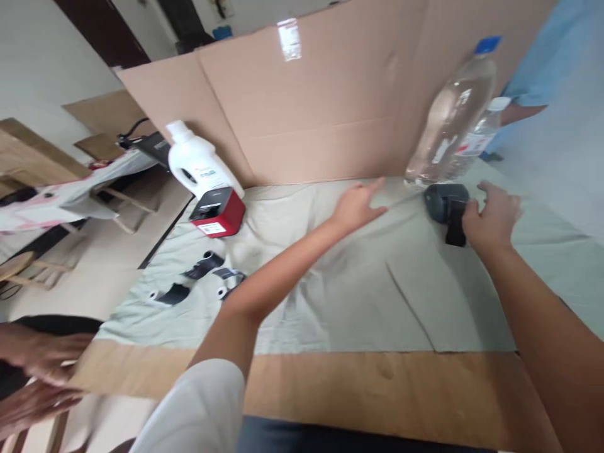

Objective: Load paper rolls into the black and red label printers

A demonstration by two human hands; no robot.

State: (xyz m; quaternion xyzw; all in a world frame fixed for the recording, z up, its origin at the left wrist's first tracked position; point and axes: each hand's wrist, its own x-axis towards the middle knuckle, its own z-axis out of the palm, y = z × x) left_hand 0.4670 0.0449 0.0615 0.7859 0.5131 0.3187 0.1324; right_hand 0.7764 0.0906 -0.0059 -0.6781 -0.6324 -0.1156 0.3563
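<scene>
My left hand (358, 204) reaches over the middle of the grey-green cloth (358, 308), fingers apart and holding nothing. At the right, my right hand (493, 217) is beside a dark rounded device (446, 202) with a black strip hanging from its front; the thumb is close to the strip, and contact is unclear. The fingers of that hand are spread. A red and black box-shaped device (219, 214) stands at the left of the cloth. Several small rolls with black strips (177, 292) lie in front of it.
A white jug (201, 160) stands behind the red device. A large clear bottle (455, 113) and a smaller one (479, 138) stand at back right, before a cardboard wall (321, 100). Another person's hands (47, 365) are at lower left.
</scene>
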